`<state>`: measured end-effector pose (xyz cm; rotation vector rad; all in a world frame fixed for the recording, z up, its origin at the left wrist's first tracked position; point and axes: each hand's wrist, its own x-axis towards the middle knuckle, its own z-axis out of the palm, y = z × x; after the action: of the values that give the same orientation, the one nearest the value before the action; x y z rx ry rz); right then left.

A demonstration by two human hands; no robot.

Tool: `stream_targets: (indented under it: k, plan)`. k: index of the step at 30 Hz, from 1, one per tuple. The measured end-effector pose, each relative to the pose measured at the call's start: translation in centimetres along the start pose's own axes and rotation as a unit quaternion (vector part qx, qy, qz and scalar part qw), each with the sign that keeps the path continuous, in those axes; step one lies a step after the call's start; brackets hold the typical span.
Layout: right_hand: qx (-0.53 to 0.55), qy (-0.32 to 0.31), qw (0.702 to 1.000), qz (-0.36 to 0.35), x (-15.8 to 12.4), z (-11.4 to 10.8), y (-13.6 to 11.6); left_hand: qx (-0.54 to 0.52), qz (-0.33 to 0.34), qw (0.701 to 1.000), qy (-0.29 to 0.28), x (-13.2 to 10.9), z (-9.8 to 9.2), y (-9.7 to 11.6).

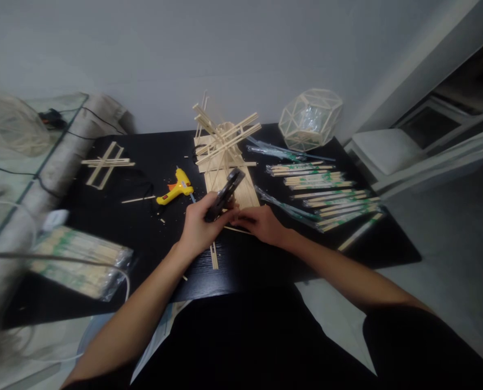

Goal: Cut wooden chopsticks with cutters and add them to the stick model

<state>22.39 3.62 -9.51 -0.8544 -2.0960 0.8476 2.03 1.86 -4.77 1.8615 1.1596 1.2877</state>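
My left hand (198,223) is closed around a black, elongated tool (225,194) that slants up and away from me; its exact kind is unclear. Close beside it, the fingers of my right hand (265,225) are pinched together near my left fingertips. What they pinch is hidden. A thin pale strip (239,231) shows just below my fingers. Beyond both hands lies a row of wooden sticks (247,183), with a wooden stick structure (226,142) standing behind it. Under my left hand, short joined sticks (214,257) lie on the black table (257,271).
A yellow glue gun (176,188) lies left of my hands, near a crossed stick frame (106,164). Wrapped chopsticks (330,197) spread across the right side. A faceted stick frame (309,119) stands at the back right. A bagged chopstick bundle (81,257) sits front left, crossed by a cable.
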Motion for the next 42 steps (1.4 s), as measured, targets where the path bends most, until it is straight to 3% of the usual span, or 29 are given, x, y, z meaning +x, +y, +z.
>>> stream_targets:
  k: [17,42]
  plan:
    - [0.002,-0.006,1.000,0.026,-0.3,0.1,0.1,-0.055,-0.053,0.996,0.035,-0.9,1.1,-0.4]
    - [0.008,0.044,0.999,0.008,0.1,-0.2,-0.6,-0.030,-0.032,0.999,0.013,-0.6,0.9,-0.4]
